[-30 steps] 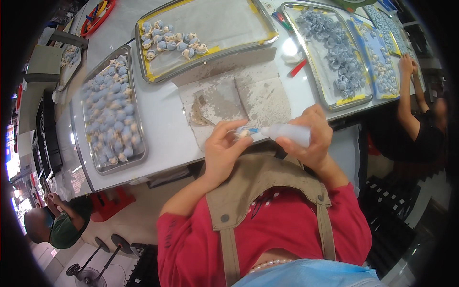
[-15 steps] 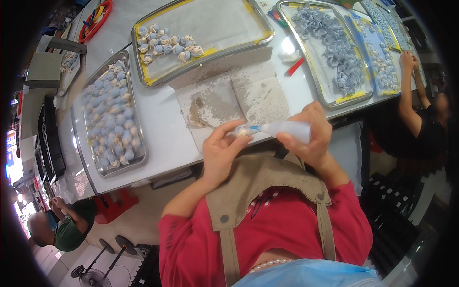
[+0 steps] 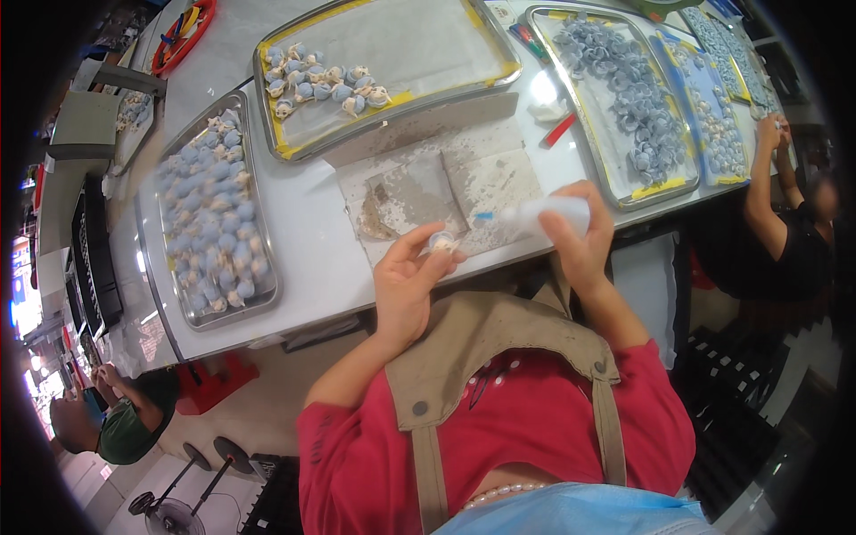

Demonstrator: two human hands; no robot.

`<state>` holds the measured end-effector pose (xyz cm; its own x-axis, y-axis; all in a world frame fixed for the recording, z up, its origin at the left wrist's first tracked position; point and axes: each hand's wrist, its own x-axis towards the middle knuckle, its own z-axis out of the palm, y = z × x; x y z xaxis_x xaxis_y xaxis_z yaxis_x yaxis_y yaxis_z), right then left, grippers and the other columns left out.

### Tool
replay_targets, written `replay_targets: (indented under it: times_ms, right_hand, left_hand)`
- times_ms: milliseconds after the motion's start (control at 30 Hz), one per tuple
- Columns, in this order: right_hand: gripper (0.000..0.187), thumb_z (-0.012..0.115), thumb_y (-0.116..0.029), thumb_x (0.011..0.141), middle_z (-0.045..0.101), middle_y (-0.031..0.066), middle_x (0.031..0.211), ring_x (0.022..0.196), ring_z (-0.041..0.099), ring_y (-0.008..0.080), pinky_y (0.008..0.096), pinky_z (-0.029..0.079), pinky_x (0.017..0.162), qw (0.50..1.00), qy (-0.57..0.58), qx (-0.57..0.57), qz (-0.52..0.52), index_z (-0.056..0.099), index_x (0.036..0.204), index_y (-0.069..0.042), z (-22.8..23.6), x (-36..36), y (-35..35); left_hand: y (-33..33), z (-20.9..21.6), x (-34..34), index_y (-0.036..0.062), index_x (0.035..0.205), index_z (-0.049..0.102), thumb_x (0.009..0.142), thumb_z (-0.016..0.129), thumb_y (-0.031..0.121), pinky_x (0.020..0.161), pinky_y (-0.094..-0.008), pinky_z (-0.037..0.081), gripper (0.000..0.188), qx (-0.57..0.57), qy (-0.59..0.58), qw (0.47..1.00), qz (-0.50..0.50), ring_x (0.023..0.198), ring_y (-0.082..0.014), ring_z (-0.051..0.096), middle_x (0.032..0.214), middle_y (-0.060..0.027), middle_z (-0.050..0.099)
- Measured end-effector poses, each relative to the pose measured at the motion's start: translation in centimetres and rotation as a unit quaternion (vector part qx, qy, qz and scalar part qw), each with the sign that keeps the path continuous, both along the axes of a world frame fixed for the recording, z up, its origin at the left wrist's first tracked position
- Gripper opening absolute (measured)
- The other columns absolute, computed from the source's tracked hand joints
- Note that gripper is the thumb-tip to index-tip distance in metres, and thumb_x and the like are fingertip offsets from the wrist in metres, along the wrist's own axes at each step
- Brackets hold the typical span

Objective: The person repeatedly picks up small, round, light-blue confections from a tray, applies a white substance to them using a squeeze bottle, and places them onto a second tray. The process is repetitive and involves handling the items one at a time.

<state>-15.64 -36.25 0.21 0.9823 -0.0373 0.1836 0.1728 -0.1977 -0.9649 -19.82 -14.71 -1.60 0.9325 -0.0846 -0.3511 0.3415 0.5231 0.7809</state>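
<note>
Between the thumb and fingers of my left hand (image 3: 407,278) is a small blue-and-cream figure part (image 3: 440,242). My right hand (image 3: 584,234) is wrapped round a white squeeze bottle (image 3: 555,215) with a thin blue nozzle. The bottle lies tilted nearly level, its tip pointing left. A short gap separates the nozzle from the small part. Under both hands, at the table's near edge, a stained flattened piece of cardboard (image 3: 499,183) is spread out.
A tray (image 3: 273,283) packed with blue-and-cream pieces stands left. Behind the cardboard, a larger paper-lined tray (image 3: 401,53) holds a cluster of similar pieces. To the right are a tray (image 3: 658,189) of grey-blue cup shapes and a red tool (image 3: 560,130). Two people work nearby.
The nozzle was at the small part and has drawn back to the right, away from it. My left hand has shifted slightly left with the part.
</note>
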Motion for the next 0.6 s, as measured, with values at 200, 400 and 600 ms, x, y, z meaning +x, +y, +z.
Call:
replay_targets:
  times_ms: [200, 400, 600]
  right_hand:
    - [0.02, 0.065, -0.018, 0.083, 0.06, 0.0035, 0.076, 0.071, 0.055, 0.0097, 0.0237, 0.043, 0.063, 0.996, 0.078, 0.01, -0.038, 0.057, 0.092, -0.002, -2.2, 2.4, 2.2]
    - [0.023, 0.068, -0.023, 0.077, 0.061, 0.0108, 0.086, 0.09, 0.052, 0.0267, 0.0371, 0.039, 0.078, 0.977, -0.02, -0.208, -0.043, 0.061, 0.089, -0.005, -3.7, 3.6, 2.4]
    - [0.012, 0.064, -0.017, 0.079, 0.063, 0.0095, 0.086, 0.084, 0.055, 0.0275, 0.0371, 0.04, 0.075, 0.941, -0.169, -0.279, -0.086, 0.064, 0.086, -0.007, -2.7, 6.2, -1.9]
  left_hand:
    - [0.7, 0.3, 0.2, -0.0014, 0.121, 0.049, 0.087, 0.059, 0.005, 0.074, -0.0225, 0.05, 0.036, -0.041, 0.058, 0.997, 0.001, 0.087, -0.0171, 0.061, 0.105, -0.0123, 0.06]
    - [0.1, 0.0, 0.1, -0.0016, 0.119, 0.05, 0.085, 0.06, 0.001, 0.076, -0.0264, 0.049, 0.036, 0.031, -0.028, 0.999, 0.007, 0.088, -0.0187, 0.061, 0.11, -0.013, 0.059]
    - [-0.3, 0.6, 0.3, -0.0021, 0.119, 0.05, 0.083, 0.061, -0.003, 0.081, -0.0277, 0.047, 0.038, 0.039, -0.05, 0.998, 0.009, 0.091, -0.0183, 0.06, 0.108, -0.0117, 0.059]
